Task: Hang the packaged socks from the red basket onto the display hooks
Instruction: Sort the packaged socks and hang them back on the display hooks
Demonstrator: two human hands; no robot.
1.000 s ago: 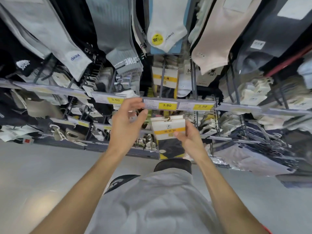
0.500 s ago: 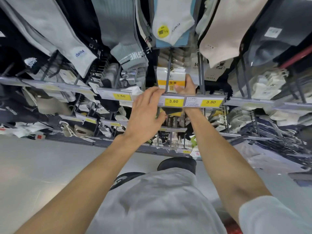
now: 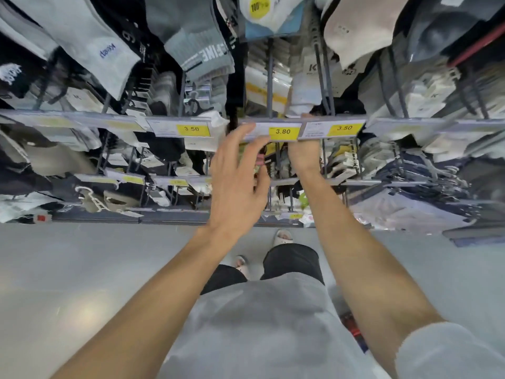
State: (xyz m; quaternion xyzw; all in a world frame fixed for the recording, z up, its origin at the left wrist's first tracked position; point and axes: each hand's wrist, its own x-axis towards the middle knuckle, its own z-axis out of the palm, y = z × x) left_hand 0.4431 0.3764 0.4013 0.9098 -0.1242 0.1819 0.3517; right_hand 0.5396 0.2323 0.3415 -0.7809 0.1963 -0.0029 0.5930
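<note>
A white sock package with a yellow band hangs on a grey display hook behind the price rail. My left hand is spread with straight fingers, and its fingertips touch the 3.80 price label. My right hand reaches up under that rail just right of the label. Its fingers are hidden behind the label strip, with only a fingertip showing above it. A sliver of the red basket shows by my right hip.
Rows of hooks crowded with packaged socks fill the rack above and below the price rail. Lower hooks jut out near my left wrist. Grey floor lies beneath, with my feet close to the rack.
The package went from my right hand in front of the rail onto the hook behind it. My left hand moved right to the 3.80 label. My right hand has drawn back down under the rail.
</note>
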